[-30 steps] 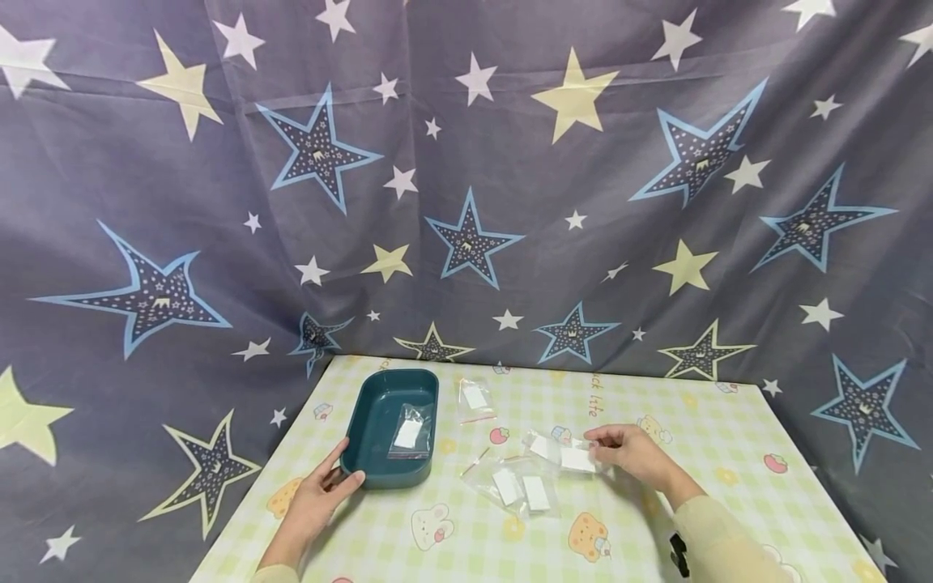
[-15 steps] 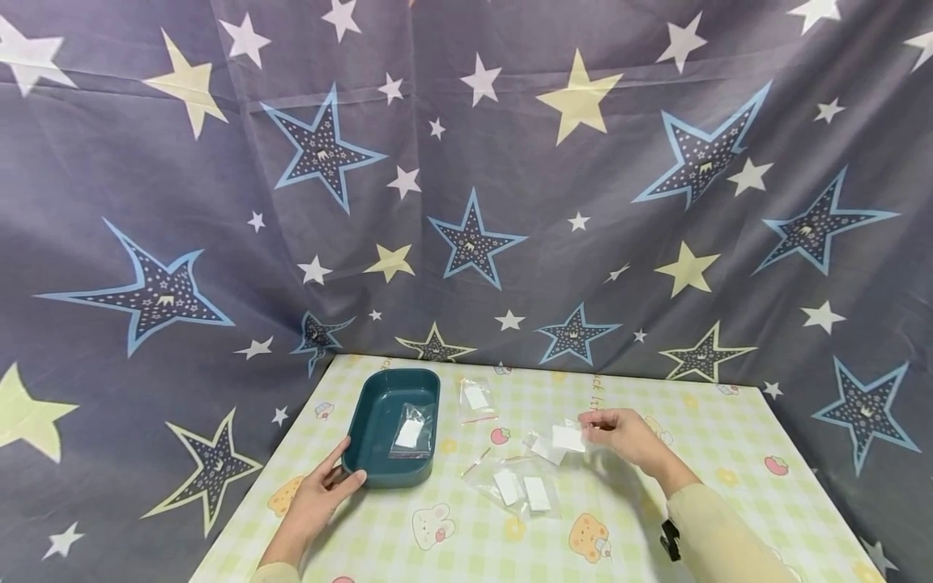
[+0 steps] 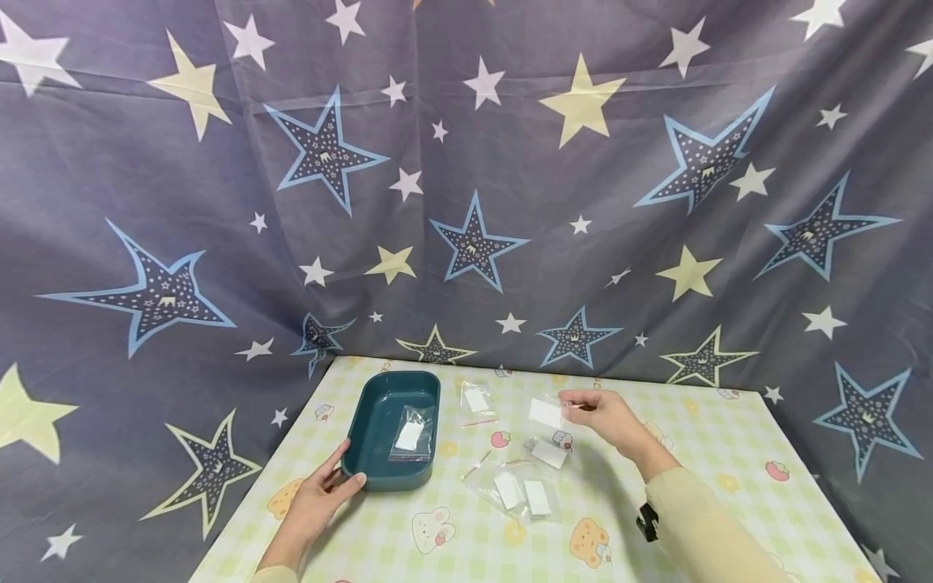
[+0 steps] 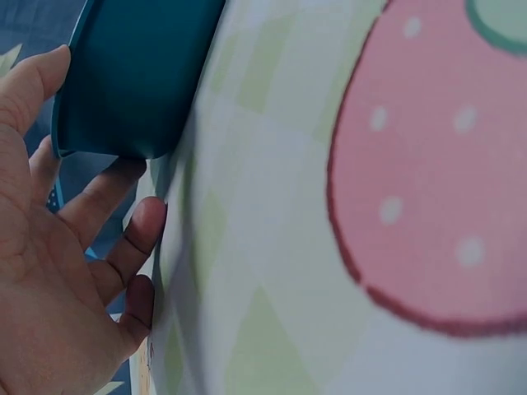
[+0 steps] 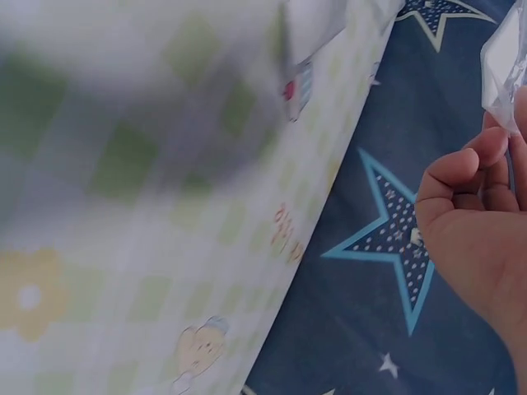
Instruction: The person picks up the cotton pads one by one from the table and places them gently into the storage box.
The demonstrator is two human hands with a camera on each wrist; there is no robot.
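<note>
My left hand holds the near left corner of a dark teal rectangular box, thumb on one side and fingers on the other. Inside the box lies a small clear zip bag with a white piece in it. In the head view my right hand pinches the edge of another clear zip bag with a white piece inside, raised above the table. The right wrist view shows this raised bag at the fingertips of my right hand.
Several similar clear bags lie on the checked tablecloth: one bag below the right hand, one bag right of the box, and overlapping bags nearer me. A star-patterned curtain hangs behind the table.
My right hand has lifted a bag from beside the others and moved left and away from me with it, uncovering the bag below. The left hand and box stay put.
</note>
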